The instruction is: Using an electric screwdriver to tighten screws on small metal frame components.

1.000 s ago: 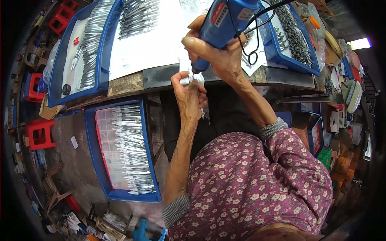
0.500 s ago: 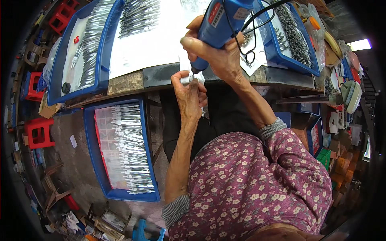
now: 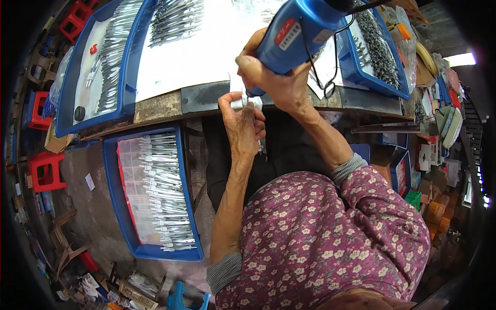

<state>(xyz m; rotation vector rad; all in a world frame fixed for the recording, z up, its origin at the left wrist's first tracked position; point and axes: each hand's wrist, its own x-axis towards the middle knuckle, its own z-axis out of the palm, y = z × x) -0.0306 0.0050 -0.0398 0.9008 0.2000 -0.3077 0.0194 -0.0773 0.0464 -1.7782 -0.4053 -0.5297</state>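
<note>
My right hand (image 3: pixel 287 88) is wrapped round a blue electric screwdriver (image 3: pixel 292 41), held tilted with its narrow tip down. The tip meets, or sits just above, a small white part (image 3: pixel 237 104) at the table's front edge. Pinching that part from the near side is my left hand (image 3: pixel 242 126), its thumb and fingers bent around it. A thin metallic end (image 3: pixel 261 147) hangs below my left fingers. Whether a screw sits under the tip is hidden.
A blue tray (image 3: pixel 129 77) of slim metallic pieces stands on the table at left, beside more on white paper (image 3: pixel 175 62). Another blue tray (image 3: pixel 121 206) of such pieces is lower left. At right, a blue tray (image 3: pixel 382 92) holds small dark parts. A black cord loop (image 3: pixel 326 88) hangs near the screwdriver.
The screwdriver's upper body has swung slightly right and nearer, with my right hand following a little. The white part stays pinched in my left hand at nearly the same spot.
</note>
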